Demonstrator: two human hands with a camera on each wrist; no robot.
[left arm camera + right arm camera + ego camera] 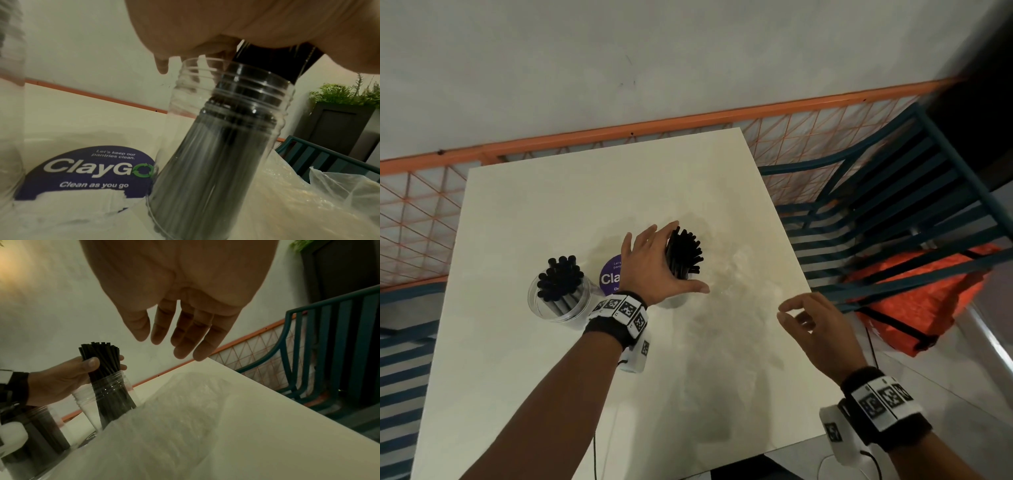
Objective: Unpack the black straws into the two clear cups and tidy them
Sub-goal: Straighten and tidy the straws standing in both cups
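Left hand grasps the bundle of thin black plastic straws in the clear ribbed plastic cup; right hand, at 4 o'clock, released. Advise steadying the cup while levelling the tips.

A: So we've got two clear cups: the left cup and the right cup. Each has one bundle of black straws.

B: Yep, plus one plastic wrapper, one purple sticker, and our two hands.

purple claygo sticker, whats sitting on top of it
The right clear cup, full of black straws gripped by the left hand, covers the purple sticker's right edge. Torn white patches hide its lower part. Anything beneath stays unseen.
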